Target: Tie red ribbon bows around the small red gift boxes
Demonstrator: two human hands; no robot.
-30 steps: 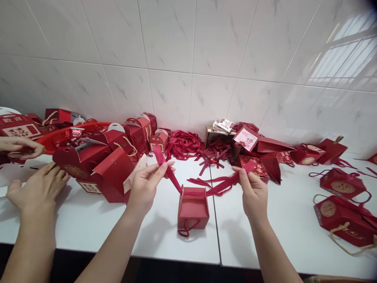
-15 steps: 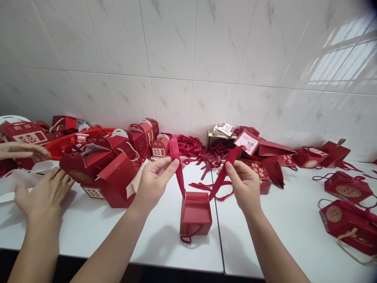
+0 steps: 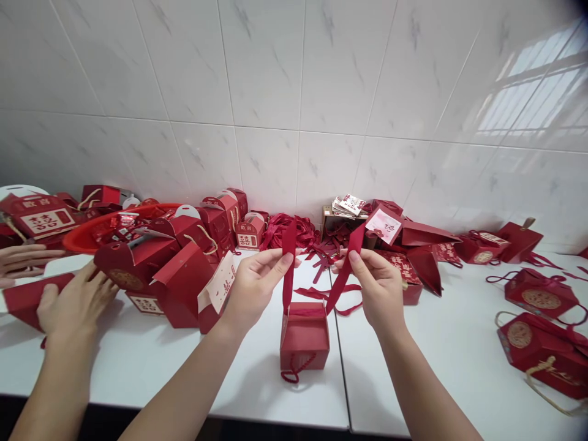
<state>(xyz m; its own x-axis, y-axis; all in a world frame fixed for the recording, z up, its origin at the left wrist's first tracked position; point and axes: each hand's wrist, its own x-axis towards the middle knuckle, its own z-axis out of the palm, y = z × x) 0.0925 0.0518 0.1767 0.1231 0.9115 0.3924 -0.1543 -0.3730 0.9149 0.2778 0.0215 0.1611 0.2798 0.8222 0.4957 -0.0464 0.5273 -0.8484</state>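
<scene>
A small red gift box [image 3: 305, 343] stands upright on the white table in front of me, a twisted red cord hanging on its near side. From its top a dark red ribbon [image 3: 287, 275] rises in two strands. My left hand [image 3: 257, 278] pinches the left strand between thumb and fingers. The right strand is pinched the same way in my right hand [image 3: 376, 282]. Both hands are above the box, apart from each other. Behind it, a loose ribbon piece [image 3: 349, 300] lies curled on the table.
Red boxes [image 3: 179, 282] crowd the left, near an orange-red basin [image 3: 78, 242]. Another person's hand [image 3: 76, 306] rests there by a red box [image 3: 37, 300]. A ribbon heap [image 3: 289, 231] lies against the tiled wall. Tied boxes [image 3: 542, 294] sit at right.
My left hand has moved slightly right with its strand, narrowing the gap between the strands. The other person's hands at left have shifted, and a red box now shows beneath them.
</scene>
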